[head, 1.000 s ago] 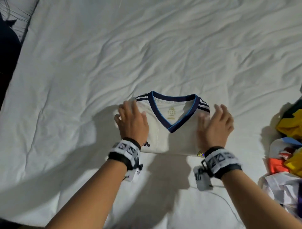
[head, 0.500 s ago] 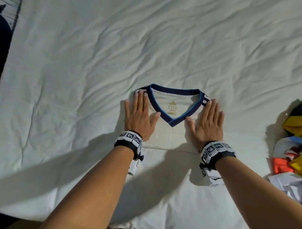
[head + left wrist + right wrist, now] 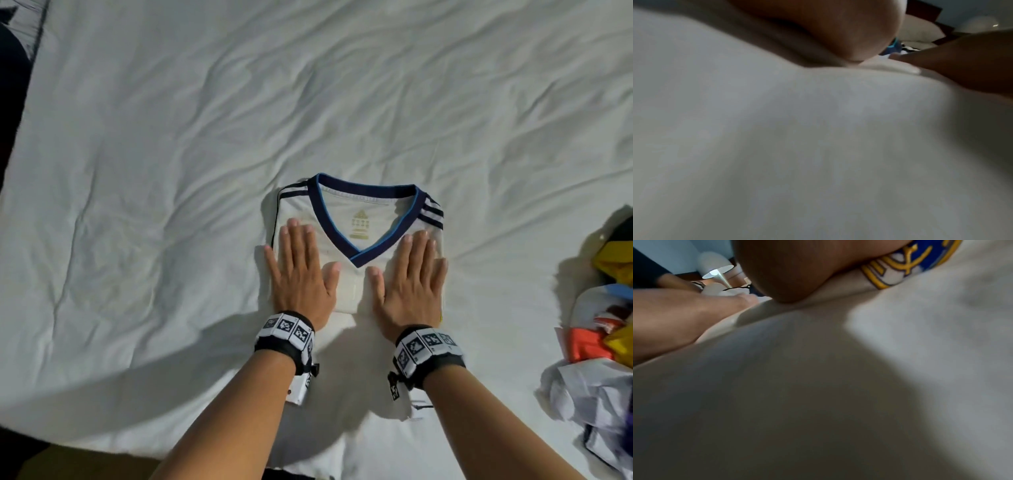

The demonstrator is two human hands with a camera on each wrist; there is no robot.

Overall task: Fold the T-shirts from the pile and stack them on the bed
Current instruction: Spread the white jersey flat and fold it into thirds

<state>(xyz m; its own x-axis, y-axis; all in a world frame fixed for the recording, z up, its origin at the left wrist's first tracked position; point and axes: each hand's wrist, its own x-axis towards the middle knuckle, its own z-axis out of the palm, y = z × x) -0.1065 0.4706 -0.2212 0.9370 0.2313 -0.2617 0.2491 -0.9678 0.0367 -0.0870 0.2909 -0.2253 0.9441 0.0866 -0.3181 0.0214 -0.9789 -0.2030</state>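
Nearest to the camera, the two forearms reach forward over the bed [image 3: 144, 144], each with a marked wristband. The left hand [image 3: 298, 270] and the right hand [image 3: 412, 274] lie flat, palms down, with straight fingers, on the folded white T-shirt [image 3: 359, 219]. They press it and grasp nothing. The shirt is a compact rectangle on the white sheet, in the middle of the bed, with the navy V-collar [image 3: 363, 205] facing up just beyond the fingertips. In the right wrist view a blue and gold crest [image 3: 906, 264] shows beside the heel of the hand.

I judge that the folding of this shirt is finished and that the step in hand is the smoothing of it.

To the right, near the edge of the bed, lies the pile [image 3: 609, 325] of unfolded coloured shirts, well apart from the folded one. The next move probably calls for lifting both hands, reaching to this pile and taking one new shirt, without disturbing the folded shirt, which can serve as the base of the stack.
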